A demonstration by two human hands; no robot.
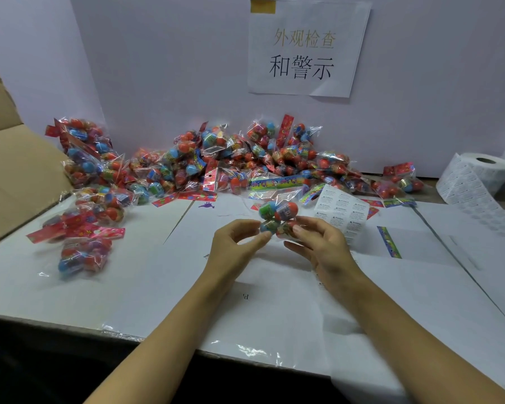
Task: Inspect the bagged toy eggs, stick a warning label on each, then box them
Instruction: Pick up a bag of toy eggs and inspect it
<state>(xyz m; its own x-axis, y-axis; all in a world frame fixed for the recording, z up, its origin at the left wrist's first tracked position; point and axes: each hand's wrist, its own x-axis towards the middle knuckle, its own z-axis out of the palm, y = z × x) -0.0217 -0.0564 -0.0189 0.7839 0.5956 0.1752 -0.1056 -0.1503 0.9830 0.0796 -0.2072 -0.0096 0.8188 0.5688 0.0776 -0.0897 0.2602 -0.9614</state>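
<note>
One clear bag of red, blue and green toy eggs (278, 218) is pinched by the left hand (234, 243) and right hand (318, 243). Many heaped bags (231, 161) are judged unlabelled; the brown cardboard box (15, 176) awaits.

Light's even and fairly soft from where I'm watching, prob overhead, w/ a cool purplish cast on the back wall (158, 68). Shadows weak: only a faint one under the hands on the white table (129, 287). Glare spots on the clear tape at the table's front edge (254, 351) and on the bagged eggs pile (216, 161). Whole frame a bit soft; bags at left (82, 258) smeared. Wide-angle bend at edges, cardboard box (15, 170) bows. Bottom left corner near black.
</note>
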